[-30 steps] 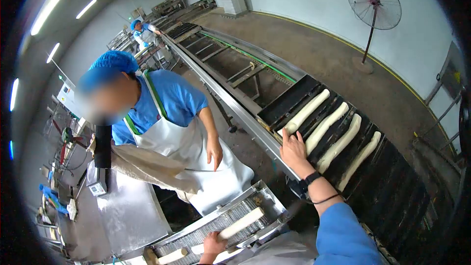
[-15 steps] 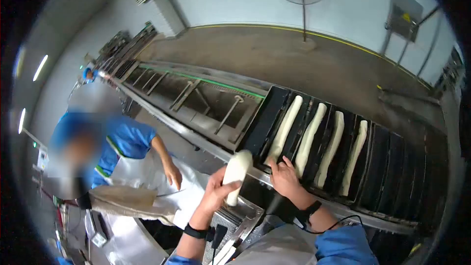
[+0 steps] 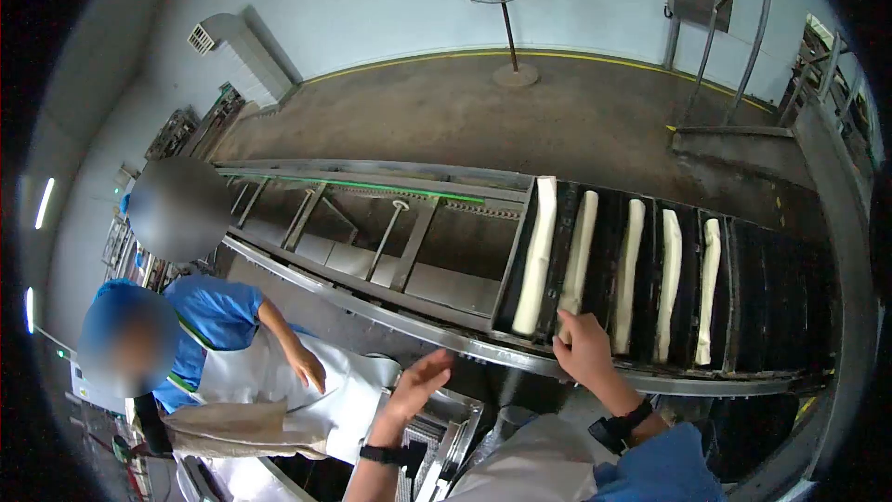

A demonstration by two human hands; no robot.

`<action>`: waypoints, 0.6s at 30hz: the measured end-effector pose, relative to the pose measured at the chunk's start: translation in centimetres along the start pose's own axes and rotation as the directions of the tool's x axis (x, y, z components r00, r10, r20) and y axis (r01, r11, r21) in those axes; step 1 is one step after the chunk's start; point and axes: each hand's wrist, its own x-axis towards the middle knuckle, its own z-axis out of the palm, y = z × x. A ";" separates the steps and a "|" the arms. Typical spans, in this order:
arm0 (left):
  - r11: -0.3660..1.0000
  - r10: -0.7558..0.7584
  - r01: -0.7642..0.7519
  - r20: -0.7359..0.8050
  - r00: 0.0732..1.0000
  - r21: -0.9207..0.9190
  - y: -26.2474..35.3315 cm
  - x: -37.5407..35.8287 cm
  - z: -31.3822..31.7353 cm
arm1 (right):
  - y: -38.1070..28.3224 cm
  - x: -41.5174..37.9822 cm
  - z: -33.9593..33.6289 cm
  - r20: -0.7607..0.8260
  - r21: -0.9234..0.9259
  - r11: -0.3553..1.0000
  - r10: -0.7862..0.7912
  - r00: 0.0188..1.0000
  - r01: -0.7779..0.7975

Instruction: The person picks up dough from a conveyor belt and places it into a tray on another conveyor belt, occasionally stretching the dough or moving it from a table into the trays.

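Several long pale dough strips lie lengthwise in the black tray [image 3: 779, 316] of narrow slots. The leftmost dough strip [image 3: 536, 256] is the thickest and fills the end slot. My right hand [image 3: 589, 353] is at the near end of the second dough strip [image 3: 581, 251], its bent fingers and thumb closed around that tip. Other dough strips [image 3: 629, 270] lie in slots further right. Off to the left, my left hand [image 3: 420, 386] hovers on the near side of the metal rail, fingers stretched out and nothing in it.
A metal conveyor frame [image 3: 409, 251] with crossbars runs left from the tray. A co-worker in a blue sleeve [image 3: 218, 307] and pale apron stands at my left, one hand [image 3: 305, 367] lowered. Beyond the conveyor are a standing fan [image 3: 509, 28] and a metal railing [image 3: 734, 46].
The dough piece that was in my left hand now lies stretched along the leftmost slot. My left hand is empty. The view has turned, and my right hand is at the second strip's end.
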 end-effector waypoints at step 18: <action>0.601 -0.311 0.692 -0.681 0.664 0.400 -24.0 -25.8 -6.2 | -2.2 14.9 12.0 -0.100 0.481 0.732 0.592 0.800 -0.482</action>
